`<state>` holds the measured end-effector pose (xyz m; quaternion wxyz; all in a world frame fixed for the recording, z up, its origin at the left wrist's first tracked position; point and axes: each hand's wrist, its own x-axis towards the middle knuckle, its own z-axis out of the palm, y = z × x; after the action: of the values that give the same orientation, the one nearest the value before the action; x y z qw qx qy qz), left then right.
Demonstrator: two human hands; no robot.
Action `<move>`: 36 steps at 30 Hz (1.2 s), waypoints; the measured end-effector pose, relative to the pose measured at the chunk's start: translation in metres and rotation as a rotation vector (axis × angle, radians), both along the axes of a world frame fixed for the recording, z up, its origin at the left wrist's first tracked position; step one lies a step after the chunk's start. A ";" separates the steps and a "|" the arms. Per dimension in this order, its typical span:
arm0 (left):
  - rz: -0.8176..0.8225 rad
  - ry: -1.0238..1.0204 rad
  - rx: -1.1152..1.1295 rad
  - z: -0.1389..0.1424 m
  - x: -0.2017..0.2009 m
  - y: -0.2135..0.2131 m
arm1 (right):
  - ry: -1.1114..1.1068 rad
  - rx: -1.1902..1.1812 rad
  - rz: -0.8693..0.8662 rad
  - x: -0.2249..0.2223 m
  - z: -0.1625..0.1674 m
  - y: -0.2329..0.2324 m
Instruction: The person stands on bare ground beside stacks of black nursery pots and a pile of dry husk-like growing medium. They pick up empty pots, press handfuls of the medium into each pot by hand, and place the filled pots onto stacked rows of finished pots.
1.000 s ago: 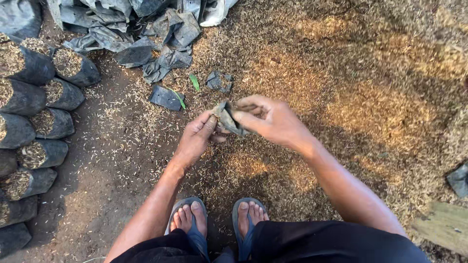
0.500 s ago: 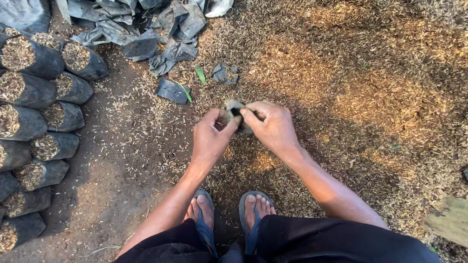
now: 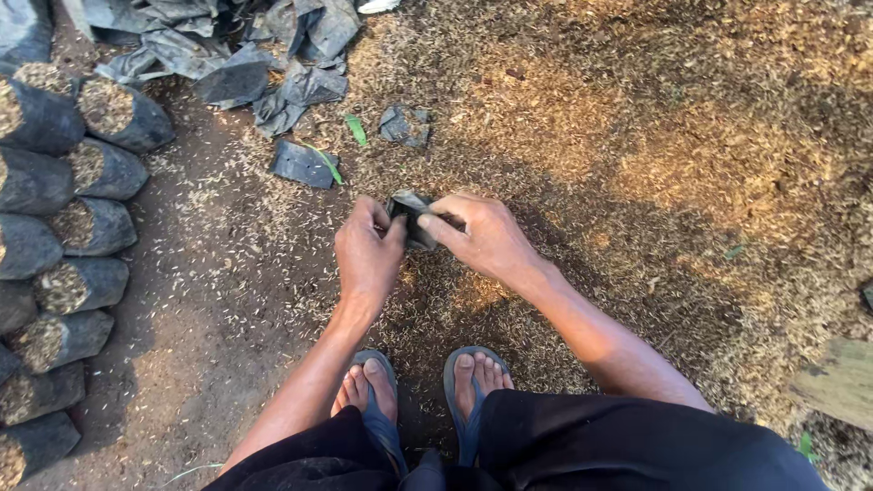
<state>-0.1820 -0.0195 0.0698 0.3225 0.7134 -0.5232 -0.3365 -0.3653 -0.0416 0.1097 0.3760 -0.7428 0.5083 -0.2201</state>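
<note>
My fingers covered most of the small black bag (image 3: 414,221), so I could not tell whether its mouth stood open. My left grip (image 3: 368,250) and right grip (image 3: 482,238) hid its lower part. The filled bags (image 3: 86,227) ran off the left edge. The empty bag pile (image 3: 236,45) was cut by the top edge, the wooden board (image 3: 837,382) by the right.

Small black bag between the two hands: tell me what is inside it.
The small black bag is pinched by left hand and right hand. Only crumpled black plastic shows; fingers and folds cover its inside, so contents cannot be told.
</note>
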 end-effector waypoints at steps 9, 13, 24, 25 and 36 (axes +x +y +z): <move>-0.077 -0.031 -0.109 -0.004 0.009 0.002 | 0.456 -0.465 -0.682 -0.152 -0.051 -0.085; -0.150 -0.154 -0.306 -0.007 0.001 -0.001 | 0.574 -0.486 -0.789 -0.156 -0.096 -0.116; -0.295 -0.132 -0.231 -0.024 -0.006 -0.019 | 0.587 -0.115 -0.419 -0.099 -0.133 -0.051; -0.302 -0.147 -0.236 -0.024 -0.006 -0.021 | 0.372 -0.036 -0.493 -0.100 -0.120 -0.050; -0.404 -0.217 -0.204 -0.023 -0.018 -0.031 | -0.816 1.006 -0.339 -0.016 -0.005 -0.044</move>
<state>-0.2002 -0.0506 0.0470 0.2610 0.5900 -0.7182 -0.2609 -0.3816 -0.0851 0.1047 0.7989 -0.2442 0.4757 -0.2755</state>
